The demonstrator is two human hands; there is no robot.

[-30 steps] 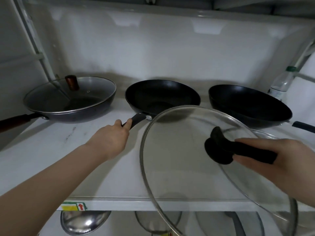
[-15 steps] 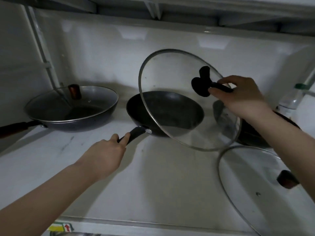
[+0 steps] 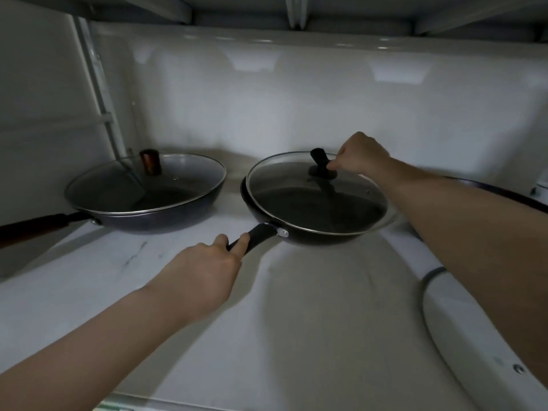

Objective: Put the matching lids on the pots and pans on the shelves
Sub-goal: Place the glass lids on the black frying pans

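Observation:
A glass lid (image 3: 314,200) with a black knob (image 3: 321,164) lies on the middle black pan (image 3: 296,237), shifted a little to the right so its rim overhangs there. My right hand (image 3: 360,154) pinches the knob's handle. My left hand (image 3: 207,266) grips the pan's black handle (image 3: 255,234). To the left stands a dark pan (image 3: 154,216) covered by a glass lid with a brown knob (image 3: 151,161). A third dark pan (image 3: 504,192) is mostly hidden behind my right forearm.
Another glass lid (image 3: 462,336) lies on the white shelf (image 3: 311,321) at the lower right, partly under my right arm. The left pan's brown handle (image 3: 32,228) points left. A white wall closes the back, and a shelf sits low overhead.
My right hand has lowered the glass lid from above and set it onto the middle pan. My left hand keeps its hold on the pan handle.

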